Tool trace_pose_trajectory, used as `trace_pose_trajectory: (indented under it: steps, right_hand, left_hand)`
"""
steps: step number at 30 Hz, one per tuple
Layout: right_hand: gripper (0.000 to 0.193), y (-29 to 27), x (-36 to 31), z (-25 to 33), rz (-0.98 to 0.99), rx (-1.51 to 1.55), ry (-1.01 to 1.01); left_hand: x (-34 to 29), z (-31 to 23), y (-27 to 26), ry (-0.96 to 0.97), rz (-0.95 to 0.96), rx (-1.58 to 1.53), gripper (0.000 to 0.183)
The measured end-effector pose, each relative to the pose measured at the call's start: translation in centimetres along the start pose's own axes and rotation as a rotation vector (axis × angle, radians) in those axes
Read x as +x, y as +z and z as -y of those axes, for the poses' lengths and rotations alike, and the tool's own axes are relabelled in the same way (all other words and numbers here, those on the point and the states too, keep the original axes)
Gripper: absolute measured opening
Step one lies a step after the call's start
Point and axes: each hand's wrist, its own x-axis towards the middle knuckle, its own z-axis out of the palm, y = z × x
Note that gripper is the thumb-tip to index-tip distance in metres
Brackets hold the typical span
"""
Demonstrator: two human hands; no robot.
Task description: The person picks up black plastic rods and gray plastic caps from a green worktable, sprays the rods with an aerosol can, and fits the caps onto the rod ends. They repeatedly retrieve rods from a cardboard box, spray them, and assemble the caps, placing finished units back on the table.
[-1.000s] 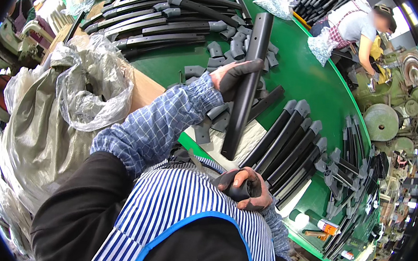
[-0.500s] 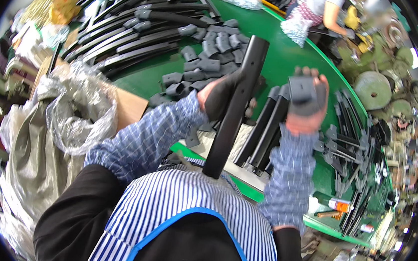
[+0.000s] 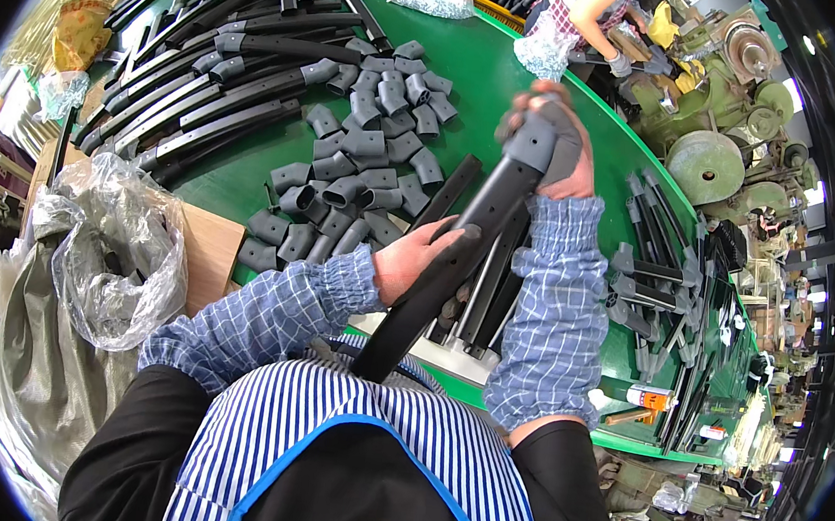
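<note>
My left hand (image 3: 413, 262) is wrapped around the middle of a black tube (image 3: 405, 322), which slants from my apron up toward the far right. At the tube's far end sits a grey plastic connector (image 3: 531, 144). My right hand (image 3: 571, 155) grips that connector, with its fingers closed over it and slightly blurred. How deep the tube goes into the connector I cannot tell. Beyond my left hand, loose grey connectors (image 3: 363, 142) lie in a heap on the green table (image 3: 485, 76). Several more black tubes (image 3: 485, 292) lie beneath the held one.
Long black tubes (image 3: 242, 43) are stacked at the far left. Tubes with connectors fitted (image 3: 651, 293) lie on the right, near an orange-and-white can (image 3: 650, 396). A clear plastic bag (image 3: 122, 252) hangs at the left. Another person (image 3: 587, 11) works beyond the table, beside green machinery (image 3: 706, 168).
My right hand has brought the connector to the tube's far end and closed over it. The tube now leans further right, and my left hand has shifted lower in view.
</note>
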Motion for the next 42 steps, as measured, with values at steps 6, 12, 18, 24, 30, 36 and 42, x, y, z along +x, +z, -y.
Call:
trace_pose_trajectory:
  steps: [6,12,18,24,30,36,42]
  right_hand:
    - [0.021,-1.8,-0.2,-2.7,-0.16,0.039,-0.171]
    - [0.019,-3.9,-1.0,-2.4,-0.15,-0.003,-0.084]
    - [0.019,-6.2,-3.5,-3.2,-0.268,-0.043,-0.236]
    - [0.018,-11.5,-4.9,-3.9,-0.382,0.124,-0.16]
    - [0.027,-16.2,-5.3,-9.1,-0.784,-0.111,-0.165]
    - [0.049,-23.2,-3.5,-11.0,-0.925,-0.8,-0.097]
    - [0.054,-22.7,0.7,-10.0,-0.827,-1.846,-0.201]
  left_hand:
    - [0.4,1.0,-1.5,-0.049,0.0,-0.12,0.036]
    - [0.7,1.5,-2.5,-0.103,0.041,-0.175,0.037]
    - [1.8,3.1,-3.2,-0.029,0.141,0.466,0.045]
    - [5.6,5.5,-5.3,0.531,0.196,1.061,0.042]
    - [15.0,3.7,-8.7,0.066,-0.413,1.444,0.037]
    - [24.8,2.8,-12.0,-0.317,-0.321,2.166,0.087]
    - [23.0,-0.2,-14.8,-0.009,-0.779,1.423,0.094]
